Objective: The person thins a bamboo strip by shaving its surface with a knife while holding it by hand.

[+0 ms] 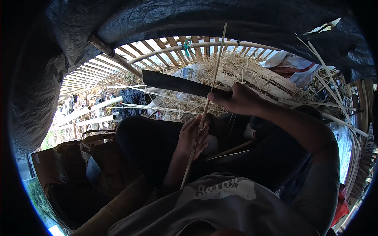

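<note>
A long, thin bamboo strip [217, 65] rises at a steep slant in front of my body, its lower end near my shirt. My left hand [193, 137] is closed round it below the middle. Higher up, my right hand [239, 100] grips a machete [175, 83] by its handle end, which the fingers mostly hide. The broad dark blade points left, crossing behind the strip. My right thumb lies at the strip, close to where it meets the blade; whether the edge cuts into it I cannot tell.
My bent legs [153, 137] lie under my hands. Straw and shavings [232, 69] cover the ground ahead, with pale bamboo poles [94, 106] at left and loose strips [328, 74] at right. A slatted bamboo fence [169, 51] stands beyond; dark sheeting [165, 23] hangs overhead. A woven basket [98, 153] sits at left.
</note>
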